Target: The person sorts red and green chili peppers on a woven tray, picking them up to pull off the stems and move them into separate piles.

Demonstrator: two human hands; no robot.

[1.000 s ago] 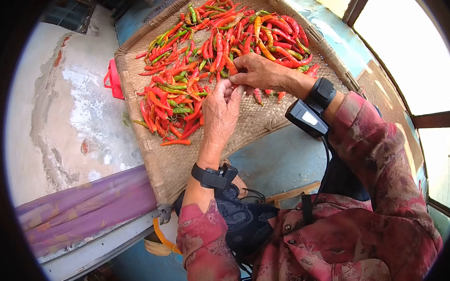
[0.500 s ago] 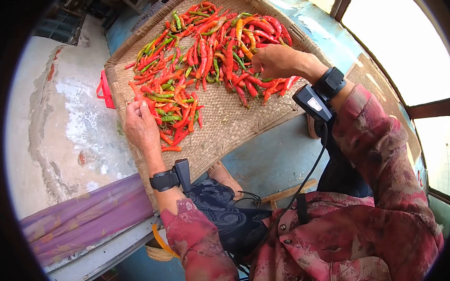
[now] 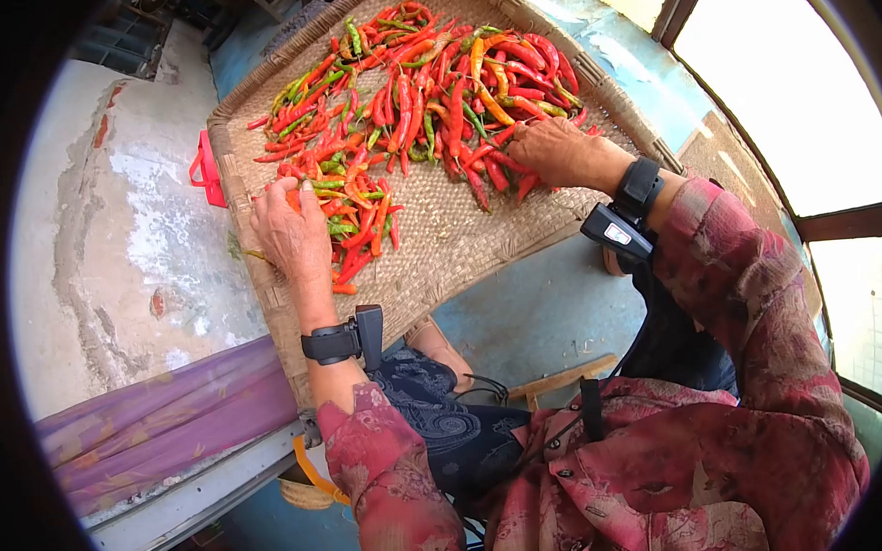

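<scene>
Left hand (image 3: 289,232): palm down on the woven tray (image 3: 440,246), close to its left rim. Fingers are bent, tips in among a small clump of chillies (image 3: 356,215). An orange-red chilli (image 3: 292,195) lies right at the fingertips. Cannot tell whether the grip is closed on it, as the back of the hand hides the pads. The clump spreads to the right of this grip and a little toward the person.

Right hand (image 3: 553,150): palm down, knuckles up, fingers curled into the near edge of the main heap of chillies (image 3: 434,81). The grip is buried in the pods, so I cannot tell if it holds one. The heap lies beyond and to the left of this grip, with red, orange and some green pods mixed, reaching toward the tray's far rim. A few red pods poke out under the hand on the person's side.

Between the two grips there is bare weave. The hands are well apart.

Each wrist has a black strap with a small device: left wrist device (image 3: 351,339), right wrist device (image 3: 619,221).

Off the tray, left of the left grip, a red plastic object (image 3: 202,169) sits against the rim, on a pale patchy concrete surface (image 3: 119,238). A purple cloth (image 3: 164,421) lies nearer the person than the left grip. On the person's side of the right grip, past the tray's near rim, is a blue painted surface (image 3: 549,311).
</scene>
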